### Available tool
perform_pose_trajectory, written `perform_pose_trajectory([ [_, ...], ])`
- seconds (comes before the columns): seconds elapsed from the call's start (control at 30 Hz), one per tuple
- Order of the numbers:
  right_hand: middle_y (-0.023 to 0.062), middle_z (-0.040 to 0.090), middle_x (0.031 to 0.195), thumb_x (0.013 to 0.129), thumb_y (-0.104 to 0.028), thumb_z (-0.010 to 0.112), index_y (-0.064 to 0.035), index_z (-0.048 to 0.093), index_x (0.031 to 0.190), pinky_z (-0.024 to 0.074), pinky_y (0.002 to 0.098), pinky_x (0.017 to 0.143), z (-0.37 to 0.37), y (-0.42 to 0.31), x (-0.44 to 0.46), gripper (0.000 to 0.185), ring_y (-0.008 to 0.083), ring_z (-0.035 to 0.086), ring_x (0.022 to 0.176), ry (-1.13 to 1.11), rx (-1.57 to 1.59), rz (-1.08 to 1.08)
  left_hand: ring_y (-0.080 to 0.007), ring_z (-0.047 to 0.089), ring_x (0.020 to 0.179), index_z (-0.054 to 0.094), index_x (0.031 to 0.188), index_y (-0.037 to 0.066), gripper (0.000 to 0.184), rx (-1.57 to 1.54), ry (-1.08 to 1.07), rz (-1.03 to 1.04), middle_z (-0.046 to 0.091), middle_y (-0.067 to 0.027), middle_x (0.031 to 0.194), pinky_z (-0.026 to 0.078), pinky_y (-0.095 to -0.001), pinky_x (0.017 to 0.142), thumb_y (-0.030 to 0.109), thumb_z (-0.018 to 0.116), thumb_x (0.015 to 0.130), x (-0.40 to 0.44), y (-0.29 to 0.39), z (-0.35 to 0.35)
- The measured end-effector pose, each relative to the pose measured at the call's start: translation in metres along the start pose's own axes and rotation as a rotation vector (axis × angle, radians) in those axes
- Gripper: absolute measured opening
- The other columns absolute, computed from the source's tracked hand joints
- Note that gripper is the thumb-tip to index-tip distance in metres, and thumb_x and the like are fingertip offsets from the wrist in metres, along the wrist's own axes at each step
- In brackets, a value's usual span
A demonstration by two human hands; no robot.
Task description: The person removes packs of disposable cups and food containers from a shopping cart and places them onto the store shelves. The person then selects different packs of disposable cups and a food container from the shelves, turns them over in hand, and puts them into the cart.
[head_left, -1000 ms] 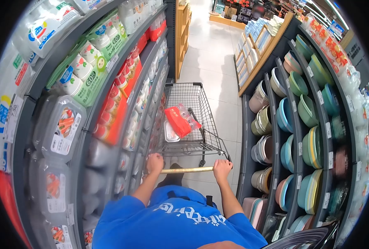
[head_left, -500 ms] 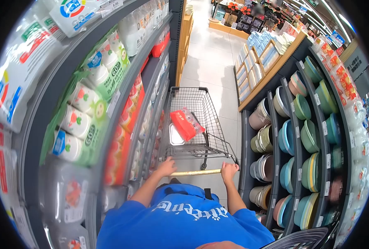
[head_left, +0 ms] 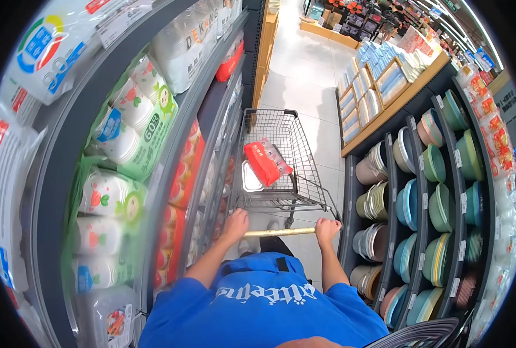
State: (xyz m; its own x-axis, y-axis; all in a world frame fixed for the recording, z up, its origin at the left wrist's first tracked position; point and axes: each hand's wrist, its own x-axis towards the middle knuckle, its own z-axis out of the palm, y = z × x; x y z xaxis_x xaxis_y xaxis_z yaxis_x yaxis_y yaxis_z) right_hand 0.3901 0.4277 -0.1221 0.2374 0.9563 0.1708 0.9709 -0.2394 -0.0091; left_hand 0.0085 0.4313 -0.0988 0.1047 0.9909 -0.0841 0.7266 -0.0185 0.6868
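Observation:
A black wire shopping cart stands in front of me, and its gold handle bar runs crosswise before my body. My left hand is closed around the bar's left end. At the right end my right hand is wrapped round the same bar. Inside the basket, a red and clear package lies partly over a white tray. The fingertips under the bar are hidden.
Shelves on the left hold green packs of paper cups close to the cart. On the right, shelves carry stacked basins. Towels fill a wooden rack farther ahead. Tiled floor runs between. A distant person stands at the top.
The cart and I have moved forward along the shelves, and the view has shifted. The left-hand cup packs appear nearer. Both hands stay on the handle bar.

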Motion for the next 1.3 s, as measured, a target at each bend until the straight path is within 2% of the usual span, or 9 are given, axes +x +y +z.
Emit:
perform_pose_trajectory([
  [0.2, 0.0168, 0.071, 0.07, 0.091, -0.027, 0.054, -0.0053, 0.077, 0.073, 0.0424, 0.0456, 0.089, 0.013, -0.013, 0.056, 0.037, 0.0353, 0.067, 0.067, -0.108, 0.036, -0.028, -0.0412, 0.066, 0.096, 0.066, 0.097, 0.001, 0.022, 0.054, -0.127, -0.059, 0.066, -0.02, 0.099, 0.053, -0.0516, 0.082, 0.022, 0.058, 0.093, 0.054, -0.008, -0.002],
  [0.43, 0.0173, 0.069, 0.064, 0.089, -0.028, 0.057, -0.005, 0.075, 0.066, 0.044, 0.0465, 0.079, 0.026, -0.022, 0.111, 0.037, 0.0345, 0.065, 0.059, -0.125, 0.026, -0.07, -0.0389, 0.065, 0.105, 0.069, 0.103, 0.003, 0.028, 0.09, -0.281, -0.236, 0.068, -0.0195, 0.109, 0.052, -0.0494, 0.092, 0.027, 0.06, 0.093, 0.116, -0.015, 0.003],
  [0.53, 0.0176, 0.07, 0.066, 0.089, -0.029, 0.056, -0.0053, 0.075, 0.067, 0.0445, 0.0465, 0.078, 0.03, -0.029, 0.133, 0.037, 0.0352, 0.066, 0.059, -0.16, 0.016, -0.084, -0.0382, 0.065, 0.108, 0.069, 0.107, 0.004, 0.028, 0.124, -0.209, -0.235, 0.069, -0.0198, 0.114, 0.052, -0.0487, 0.093, 0.027, 0.06, 0.093, 0.136, -0.019, 0.007],
  [0.63, 0.0186, 0.07, 0.067, 0.089, -0.031, 0.056, -0.0049, 0.076, 0.068, 0.0476, 0.0476, 0.074, 0.037, -0.028, 0.151, 0.039, 0.0369, 0.068, 0.061, -0.201, 0.004, -0.108, -0.0385, 0.065, 0.11, 0.07, 0.112, 0.006, 0.031, 0.136, -0.254, -0.37, 0.07, -0.0205, 0.115, 0.052, -0.0489, 0.094, 0.027, 0.06, 0.092, 0.156, 0.004, -0.004],
  [0.73, 0.0192, 0.069, 0.066, 0.089, -0.032, 0.056, -0.0046, 0.075, 0.067, 0.0495, 0.0487, 0.07, 0.034, -0.027, 0.172, 0.04, 0.0367, 0.068, 0.06, -0.239, 0.029, -0.133, -0.0393, 0.066, 0.109, 0.07, 0.117, 0.007, 0.035, 0.188, -0.292, -0.403, 0.071, -0.0208, 0.115, 0.052, -0.0495, 0.094, 0.028, 0.061, 0.091, 0.176, 0.013, -0.005],
  [0.87, 0.0194, 0.069, 0.065, 0.089, -0.033, 0.057, -0.0052, 0.075, 0.067, 0.0508, 0.0493, 0.067, 0.042, -0.029, 0.194, 0.04, 0.0368, 0.068, 0.059, -0.247, 0.056, -0.154, -0.0411, 0.067, 0.104, 0.071, 0.116, 0.006, 0.035, 0.175, -0.217, -0.35, 0.071, -0.0228, 0.11, 0.053, -0.0505, 0.092, 0.028, 0.061, 0.09, 0.196, -0.004, 0.01],
  [0.97, 0.017, 0.069, 0.063, 0.087, -0.031, 0.059, -0.0086, 0.075, 0.066, 0.0504, 0.0478, 0.062, 0.045, -0.025, 0.206, 0.035, 0.0352, 0.066, 0.053, -0.246, 0.046, -0.181, -0.0421, 0.068, 0.102, 0.071, 0.115, 0.006, 0.035, 0.158, -0.255, -0.366, 0.072, -0.0244, 0.106, 0.053, -0.0506, 0.092, 0.026, 0.061, 0.089, 0.206, -0.025, 0.029],
  [1.07, 0.0156, 0.067, 0.06, 0.086, -0.031, 0.06, -0.0093, 0.073, 0.064, 0.0506, 0.0465, 0.059, 0.04, -0.014, 0.211, 0.034, 0.0351, 0.065, 0.052, -0.199, 0.099, -0.196, -0.0427, 0.068, 0.1, 0.071, 0.116, 0.005, 0.036, 0.187, -0.231, -0.404, 0.072, -0.0247, 0.103, 0.053, -0.0508, 0.091, 0.024, 0.061, 0.088, 0.206, 0.012, 0.021],
  [1.3, 0.0122, 0.061, 0.054, 0.081, -0.022, 0.067, -0.0105, 0.066, 0.059, 0.0452, 0.0445, 0.056, 0.051, 0.007, 0.227, 0.025, 0.0307, 0.06, 0.049, -0.01, 0.263, -0.269, -0.0425, 0.069, 0.099, 0.072, 0.116, 0.006, 0.035, 0.227, -0.219, -0.427, 0.072, -0.0256, 0.101, 0.053, -0.0508, 0.089, 0.024, 0.06, 0.089, 0.212, 0.017, 0.044],
])
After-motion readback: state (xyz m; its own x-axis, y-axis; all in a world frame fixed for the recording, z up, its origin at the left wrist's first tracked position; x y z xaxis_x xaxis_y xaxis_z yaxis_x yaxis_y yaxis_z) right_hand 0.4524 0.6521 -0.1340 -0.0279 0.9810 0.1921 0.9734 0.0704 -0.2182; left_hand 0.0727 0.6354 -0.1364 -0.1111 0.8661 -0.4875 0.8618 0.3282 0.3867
